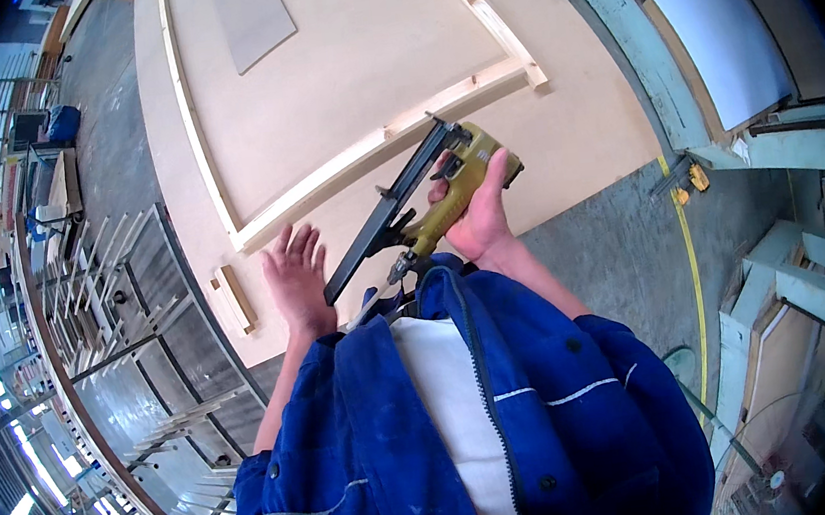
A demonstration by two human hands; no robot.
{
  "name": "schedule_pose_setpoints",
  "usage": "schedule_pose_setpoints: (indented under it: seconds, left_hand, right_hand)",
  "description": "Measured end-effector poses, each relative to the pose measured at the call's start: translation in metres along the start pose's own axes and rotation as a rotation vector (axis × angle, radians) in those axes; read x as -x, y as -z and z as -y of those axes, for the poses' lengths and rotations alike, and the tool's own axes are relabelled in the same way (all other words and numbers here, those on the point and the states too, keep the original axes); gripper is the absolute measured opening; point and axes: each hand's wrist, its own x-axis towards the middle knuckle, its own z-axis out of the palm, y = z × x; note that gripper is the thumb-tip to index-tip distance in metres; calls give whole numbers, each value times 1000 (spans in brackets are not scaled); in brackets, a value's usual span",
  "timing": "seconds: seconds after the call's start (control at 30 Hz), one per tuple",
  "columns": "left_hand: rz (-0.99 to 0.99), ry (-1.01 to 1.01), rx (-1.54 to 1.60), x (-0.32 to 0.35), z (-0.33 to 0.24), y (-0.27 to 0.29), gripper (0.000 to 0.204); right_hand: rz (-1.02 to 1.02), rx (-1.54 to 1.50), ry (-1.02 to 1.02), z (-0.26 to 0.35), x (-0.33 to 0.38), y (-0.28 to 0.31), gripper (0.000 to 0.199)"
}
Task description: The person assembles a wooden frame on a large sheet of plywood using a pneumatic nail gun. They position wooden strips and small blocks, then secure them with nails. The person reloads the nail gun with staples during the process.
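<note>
An olive-green pneumatic nail gun (453, 196) with a long black magazine is gripped by its handle in my right hand (484, 212). Its nose points up toward the near rail of a pale wooden frame (361, 154), and I cannot tell whether it touches the wood. My left hand (297, 275) is open beside the magazine's lower end, fingers spread, holding nothing. The frame lies on a large beige board (580, 129). Two short wood blocks (232, 301) lie on the board left of my left hand. A hose fitting shows at the base of the gun's handle.
A loose thin panel (257, 20) lies inside the frame. To the left stands a metal rack (127, 318) with thin rods. Pale green steel structures (658, 61) hold sheets on the right. A yellow line (694, 288) crosses the grey floor there, near small yellow objects (698, 177).
</note>
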Motion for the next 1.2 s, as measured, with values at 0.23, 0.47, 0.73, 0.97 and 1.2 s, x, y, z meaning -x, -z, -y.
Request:
schedule_pose_setpoints:
  seconds: [0.23, 0.47, 0.73, 0.97, 1.2]
  left_hand:
    - [328, -397, -273, 2, -19, -81, 63]
    - [494, -864, -1261, 57, 0, -39, 68]
    - [-37, -162, -1095, 43, 16, 90, 32]
    - [-217, -37, -1219, 54, 50, 201, 55]
    - [-190, -38, -951, 40, 64, 239, 58]
  right_hand:
    - [79, 55, -44, -9, 4, -11, 72]
    - [88, 106, -397, -62, 17, -10, 26]
    - [733, 950, -694, -108, 18, 9, 55]
    - [558, 2156, 664, -92, -54, 88, 41]
    - [451, 2098, 574, -119, -65, 135, 30]
